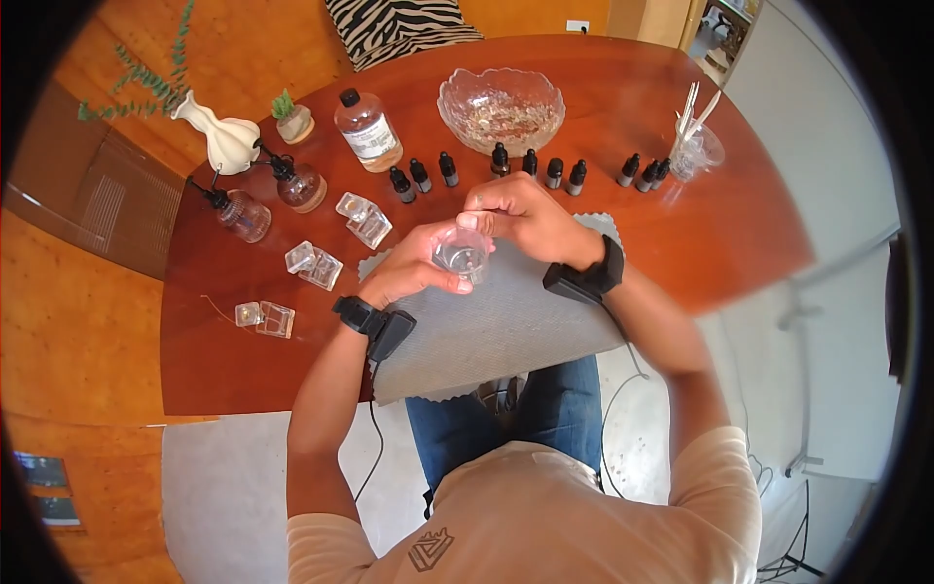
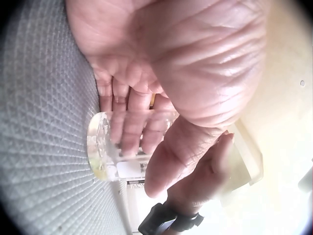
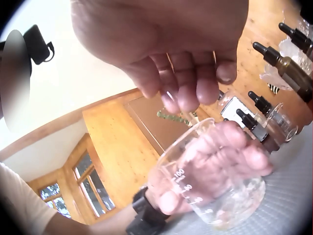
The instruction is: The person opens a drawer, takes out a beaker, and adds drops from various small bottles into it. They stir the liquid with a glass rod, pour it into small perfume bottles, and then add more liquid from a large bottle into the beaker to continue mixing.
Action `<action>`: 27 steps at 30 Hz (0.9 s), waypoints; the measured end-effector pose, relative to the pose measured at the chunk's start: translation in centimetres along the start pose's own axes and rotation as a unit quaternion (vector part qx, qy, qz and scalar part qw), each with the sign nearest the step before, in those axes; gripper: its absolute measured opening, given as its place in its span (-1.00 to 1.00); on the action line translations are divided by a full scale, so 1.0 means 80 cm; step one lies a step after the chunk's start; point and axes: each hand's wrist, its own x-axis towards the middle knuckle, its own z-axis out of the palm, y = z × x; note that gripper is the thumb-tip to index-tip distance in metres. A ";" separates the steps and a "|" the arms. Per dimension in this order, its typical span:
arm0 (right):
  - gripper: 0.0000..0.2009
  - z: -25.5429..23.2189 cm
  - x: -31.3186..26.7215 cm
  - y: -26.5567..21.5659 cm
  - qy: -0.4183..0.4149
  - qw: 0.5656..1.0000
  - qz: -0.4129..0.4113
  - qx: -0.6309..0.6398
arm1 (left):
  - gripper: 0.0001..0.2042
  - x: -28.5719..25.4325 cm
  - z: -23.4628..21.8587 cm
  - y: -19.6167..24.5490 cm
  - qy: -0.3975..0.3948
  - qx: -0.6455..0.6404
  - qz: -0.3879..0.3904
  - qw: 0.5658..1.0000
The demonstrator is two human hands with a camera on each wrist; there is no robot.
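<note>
My left hand (image 1: 413,261) grips a clear beaker (image 1: 459,257) above the grey mat, fingers and thumb wrapped about its side. White graduation marks, with 100 near the top, show on the beaker (image 3: 239,205) in the right wrist view, where it leans. My right hand (image 1: 540,222) is over the rim, fingers curled and thumb close to the forefinger. A thin bright sliver (image 3: 169,95) glints at its fingertips in the right wrist view; I cannot tell what it belongs to. In the left wrist view the right hand (image 2: 203,178) is partly hidden behind the left thumb.
Small black-capped dropper bottles (image 1: 447,169) line the table behind the hands. Beyond them stand a large labelled bottle (image 1: 368,131) and a scalloped glass bowl (image 1: 501,86). Clear glass bottles (image 1: 321,270) lie leftward; a cup of sticks (image 1: 698,154) is at right. The grey mat (image 1: 486,336) overhangs the front edge.
</note>
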 end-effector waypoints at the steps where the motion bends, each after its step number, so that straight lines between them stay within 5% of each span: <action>1: -0.70 0.002 0.001 0.001 0.017 1.000 -0.016 -0.021 | -0.37 0.000 -0.001 0.000 -0.006 0.011 -0.006 1.000; 9: -0.68 0.002 0.004 -0.006 0.010 1.000 -0.001 0.016 | -0.33 0.002 -0.003 -0.003 -0.012 0.024 0.005 1.000; 12: -0.67 0.009 0.005 0.001 0.091 0.993 -0.044 -0.054 | -0.34 0.000 0.000 0.001 -0.004 -0.004 -0.008 1.000; 15: -0.68 0.000 0.002 -0.008 0.003 0.998 0.028 0.064 | -0.35 -0.001 0.004 0.008 0.002 -0.040 -0.023 0.999; 18: -0.66 0.003 0.004 0.000 0.072 0.996 -0.045 -0.039 | -0.35 0.000 0.000 0.002 -0.007 -0.011 -0.011 1.000; 21: -0.66 0.000 0.000 -0.007 0.013 0.994 0.040 0.104 | -0.35 0.000 0.001 0.004 -0.006 -0.002 -0.008 1.000; 25: -0.68 -0.003 0.002 -0.011 -0.004 0.998 0.015 0.053 | -0.38 0.000 0.002 0.005 -0.004 -0.028 -0.013 1.000; 27: -0.68 0.001 0.001 -0.009 0.053 0.999 -0.010 -0.003 | -0.39 0.000 0.001 0.004 -0.008 -0.002 -0.015 1.000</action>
